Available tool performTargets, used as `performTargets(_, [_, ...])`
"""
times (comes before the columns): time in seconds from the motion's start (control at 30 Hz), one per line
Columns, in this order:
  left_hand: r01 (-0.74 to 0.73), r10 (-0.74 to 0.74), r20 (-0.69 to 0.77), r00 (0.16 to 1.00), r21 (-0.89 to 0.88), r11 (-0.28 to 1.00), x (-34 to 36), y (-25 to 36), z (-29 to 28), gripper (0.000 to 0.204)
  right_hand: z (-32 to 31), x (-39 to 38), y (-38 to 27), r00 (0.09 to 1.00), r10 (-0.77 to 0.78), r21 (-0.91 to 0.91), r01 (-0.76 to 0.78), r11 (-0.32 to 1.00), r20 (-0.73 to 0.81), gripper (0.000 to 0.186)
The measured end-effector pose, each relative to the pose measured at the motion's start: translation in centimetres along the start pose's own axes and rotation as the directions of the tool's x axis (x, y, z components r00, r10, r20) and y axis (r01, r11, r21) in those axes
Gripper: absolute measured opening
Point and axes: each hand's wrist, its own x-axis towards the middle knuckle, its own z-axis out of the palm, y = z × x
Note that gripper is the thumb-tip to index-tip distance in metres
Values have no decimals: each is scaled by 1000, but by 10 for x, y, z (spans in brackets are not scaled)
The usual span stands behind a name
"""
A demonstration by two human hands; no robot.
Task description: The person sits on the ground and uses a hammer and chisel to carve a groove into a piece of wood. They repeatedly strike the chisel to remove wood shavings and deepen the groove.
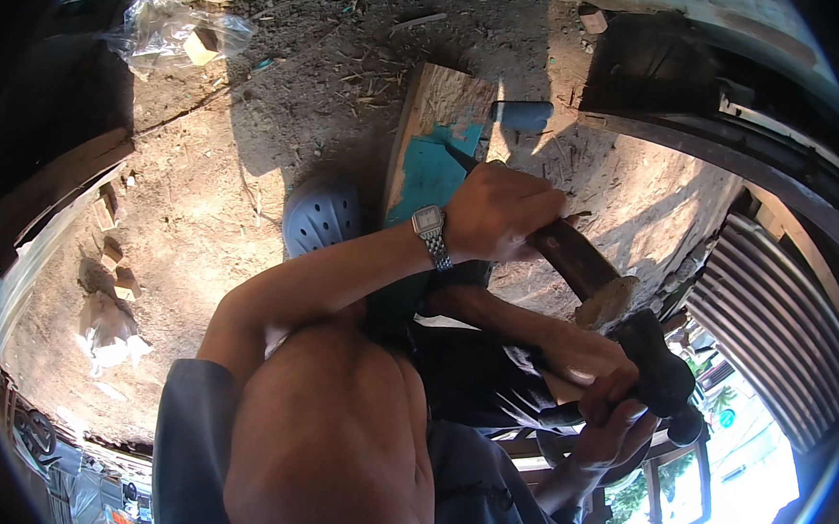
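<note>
My left hand [501,212], with a metal-band wristwatch [428,224] at its wrist, is closed around a chisel [581,263]. The chisel's dark blade slants down onto a wooden board [423,178] with worn turquoise paint; its tip meets the painted face. Bare, roughened wood shows at the board's far end. The thick wooden handle sticks out to the right of my fist, its butt pale and frayed. My right hand [613,429] grips a hammer, whose black head [658,365] is close to that butt; I cannot tell whether they touch. Most of the hammer's handle is hidden.
A blue-grey clog [320,216] is left of the board, and a blue-grey object [523,115] lies beyond its right edge. Clear plastic [176,36] and several wood offcuts [127,284] lie on the dirt floor. Corrugated metal sheet [771,322] stands at the right.
</note>
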Motion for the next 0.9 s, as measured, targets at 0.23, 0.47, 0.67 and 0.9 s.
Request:
performTargets(0.23, [4,-4,0,1000,-30,1000,-1,0,-1,26,0,-4,4,997,76,189,-71,979,-21,46])
performTargets(0.47, [-11,11,-18,1000,-23,1000,0,2,0,25,1,-11,8,999,32,151,-26,988,-41,44])
performTargets(0.67, [-24,23,-32,999,-38,999,2,1,-1,25,7,-10,8,999,-19,199,25,980,-31,45])
performTargets(0.9, [-1,0,-13,1000,-38,999,1,1,-1,27,13,-6,-5,999,35,114,-30,993,-35,45])
